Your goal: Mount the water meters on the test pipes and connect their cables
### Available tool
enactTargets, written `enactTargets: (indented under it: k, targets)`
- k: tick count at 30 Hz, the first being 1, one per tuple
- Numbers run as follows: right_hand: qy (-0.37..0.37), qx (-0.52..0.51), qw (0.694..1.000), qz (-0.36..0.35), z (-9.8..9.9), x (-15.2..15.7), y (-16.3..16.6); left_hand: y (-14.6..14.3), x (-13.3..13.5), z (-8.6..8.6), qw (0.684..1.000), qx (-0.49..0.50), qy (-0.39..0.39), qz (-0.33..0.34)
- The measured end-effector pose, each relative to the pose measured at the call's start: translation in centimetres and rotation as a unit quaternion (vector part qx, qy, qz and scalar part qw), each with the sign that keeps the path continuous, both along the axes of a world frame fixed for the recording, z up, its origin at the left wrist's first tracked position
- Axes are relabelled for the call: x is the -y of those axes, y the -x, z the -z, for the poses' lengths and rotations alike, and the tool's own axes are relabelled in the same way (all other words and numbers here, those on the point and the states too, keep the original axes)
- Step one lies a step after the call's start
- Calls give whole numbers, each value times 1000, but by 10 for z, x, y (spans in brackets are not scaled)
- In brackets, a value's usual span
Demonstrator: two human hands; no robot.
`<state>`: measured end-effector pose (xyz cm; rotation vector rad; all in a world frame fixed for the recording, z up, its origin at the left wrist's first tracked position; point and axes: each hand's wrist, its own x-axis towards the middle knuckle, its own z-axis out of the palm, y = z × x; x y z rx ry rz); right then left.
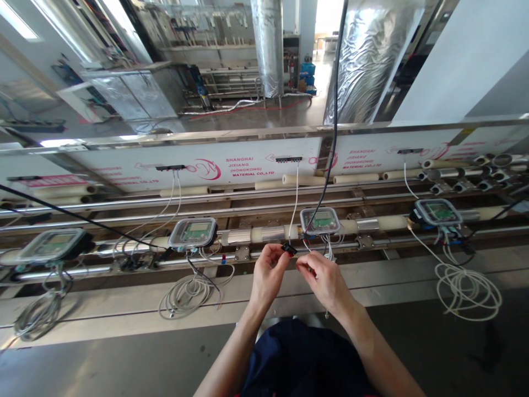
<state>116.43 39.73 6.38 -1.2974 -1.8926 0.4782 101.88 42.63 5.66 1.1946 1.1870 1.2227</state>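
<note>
Between thumb and fingers, my left hand (268, 273) grips a small black connector (289, 250) with a bit of red on it. A thin white cable (295, 212) runs from that connector up to a black terminal strip (289, 159) on the back panel. Just to the right, my right hand (324, 275) has its fingers pinched together; a thin wire seems to lie at the fingertips, though the grip hides most of it. Right behind my hands sits a clear-lidded meter box (319, 220) with a green circuit board, mounted on a pipe.
More meter boxes stand along the pipe, one to the left (193, 232) and one to the right (438, 212). Coiled grey cables (188, 295) lie on the metal ledge. A black cable (335, 99) hangs down from above. Metal rails (231, 212) run behind the boxes.
</note>
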Motion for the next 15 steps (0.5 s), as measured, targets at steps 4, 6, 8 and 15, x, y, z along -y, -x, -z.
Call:
enactTargets:
  k: [4,6,8,15]
  targets:
    - [-18,-3,1000,1,3,-1,-2,0,-1,-3,999,39,25,0]
    - [-27,-1,1000,-4,3,-1,-2,0,-1,-4,999,46,29,-4]
    - [-32,-1,999,-3,2,-1,-2,1,-1,-4,998,49,32,-2]
    - [5,-49,996,70,4,1,3,1,1,7,1000,-14,1,3]
